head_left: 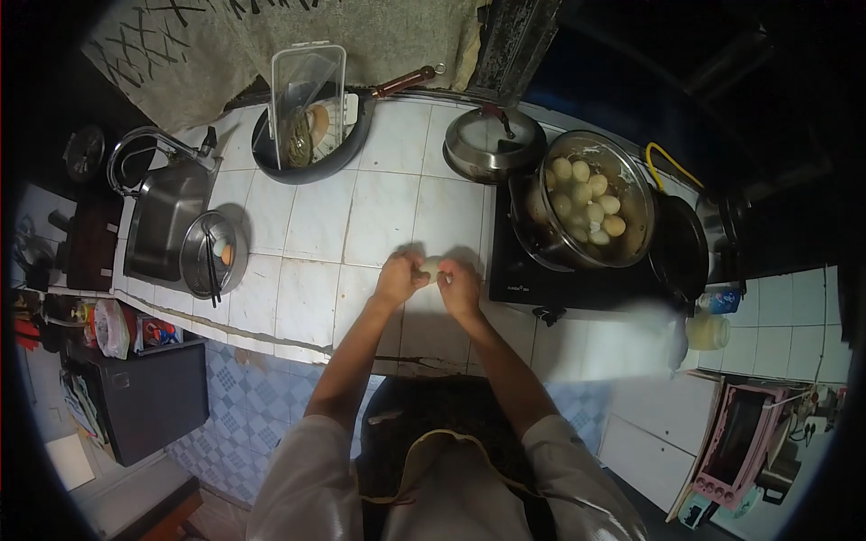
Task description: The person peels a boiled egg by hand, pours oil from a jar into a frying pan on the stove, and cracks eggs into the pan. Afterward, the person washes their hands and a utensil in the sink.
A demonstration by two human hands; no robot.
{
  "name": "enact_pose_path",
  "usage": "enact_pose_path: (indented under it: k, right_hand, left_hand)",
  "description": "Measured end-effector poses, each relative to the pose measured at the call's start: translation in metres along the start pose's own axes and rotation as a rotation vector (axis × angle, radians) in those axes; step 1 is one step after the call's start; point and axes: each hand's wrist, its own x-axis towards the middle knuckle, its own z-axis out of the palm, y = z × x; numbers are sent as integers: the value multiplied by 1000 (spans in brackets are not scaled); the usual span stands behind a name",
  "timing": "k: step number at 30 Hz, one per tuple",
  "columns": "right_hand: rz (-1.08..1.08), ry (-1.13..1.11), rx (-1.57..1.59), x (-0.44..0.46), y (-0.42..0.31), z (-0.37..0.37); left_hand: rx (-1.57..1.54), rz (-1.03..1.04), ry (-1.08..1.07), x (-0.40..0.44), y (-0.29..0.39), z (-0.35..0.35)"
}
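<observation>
My left hand (400, 278) and right hand (459, 284) meet over the front of the bench (379, 207), in the middle of the frame. Both hands are pinching a small pale thing (432, 267) between finger and thumb, one from each side. I think I hold it that way so it can't slip. It is too small for me to tell just what it is. My arms reach out straight, and the thing is close to the bench top, maybe so it would not fall far.

On the right of the frame, a big pot (631, 171) sits on the black stove (577, 293). Pale round things (582, 191) lie heaped in it, and its deep wall must stop them rolling out. A pan with a lid (492, 167) is just beside it.

On the left, a metal bowl (191, 261) sits by the sink (171, 225). Chopsticks (213, 270) lean across it, likely to be easy to grab. At the upper left, a clear box (273, 81) stands up in a dark pan (334, 169), maybe to save room.
</observation>
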Motion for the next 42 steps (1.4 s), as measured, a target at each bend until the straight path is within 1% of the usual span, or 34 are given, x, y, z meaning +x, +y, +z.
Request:
enact_pose_path:
  k: [2,3,4,5,6,7,8,9,11,14,16,17,18,19,21,22,23,24,26,28,29,31,34,35,37,38,39,41,42]
  right_hand:
    - [-26,-43,-94,11,3,0]
    - [-24,-42,-93,15,5,1]
    - [-12,-101,-35,18,7,1]
    - [0,-159,22,21,8,1]
    - [2,-159,22,25,10,0]
    - [17,-220,41,28,11,0]
    - [31,-281,61,32,10,0]
    - [32,-284,62,35,9,-1]
    - [-41,-321,-19,41,6,-2]
    - [-97,-362,-52,51,-1,-3]
    - [-93,-374,-59,57,-7,-5]
    - [-86,-384,-67,59,-8,-5]
    - [-87,-381,-67,60,-9,-4]
    - [-107,-343,-85,60,-10,-3]
    - [-124,-299,-110,58,-9,-3]
    - [-110,-250,-69,54,-9,-4]
    - [-97,-198,-29,50,-10,-4]
    - [-36,-206,5,47,-11,-5]
    - [4,-135,28,32,-15,-8]
    - [41,-101,30,17,-20,-15]
    - [75,-115,60,10,-25,-21]
    - [108,-112,87,0,-28,-29]
    - [134,-115,96,-7,-27,-39]
    - [129,-104,96,-8,-25,-43]
    - [81,-54,146,-8,-22,-50]
    - [73,-44,148,-8,-23,-55]
    - [82,-44,163,-8,-24,-60]
    - [80,-40,181,-10,-27,-72]
    - [97,-55,254,-11,-30,-79]
  left_hand:
    - [-31,-33,7,1,-7,4]
    - [-65,-65,15,2,-12,6]
    - [-64,-65,13,2,-17,8]
    - [-115,-111,2,2,-19,7]
    - [-166,-157,-9,2,-20,6]
    - [-166,-159,-10,2,-20,7]
    - [-167,-188,29,2,-16,3]
    - [-169,-217,69,1,-15,1]
    - [-186,-218,106,2,-18,2]
    - [-190,-212,157,3,-19,0]
    - [-176,-208,172,3,-18,-3]
    - [-176,-148,254,3,-17,-4]
    - [-176,-85,334,3,-16,-5]
    - [-178,-80,332,3,-16,-6]
    - [-25,-127,383,-2,-15,-12]
    - [-29,-119,380,-7,-14,-13]
    - [-43,-203,404,-15,-14,-13]
    - [-59,-284,427,-21,-11,-14]
    - [-15,-343,325,-34,-5,-19]
    - [-72,-207,437,-48,-11,-5]
    - [-78,-188,433,-53,-8,-4]
    - [-189,-267,318,-63,-4,-6]
    - [-214,-239,355,-73,-16,4]
    - [-215,-226,357,-76,-13,2]
    - [-310,-251,317,-80,-6,-3]
    - [-367,-135,383,-83,-2,-1]
    - [-365,-124,389,-85,11,-7]
    - [-502,-226,315,-94,33,-19]
    - [-515,-261,258,-99,29,-19]
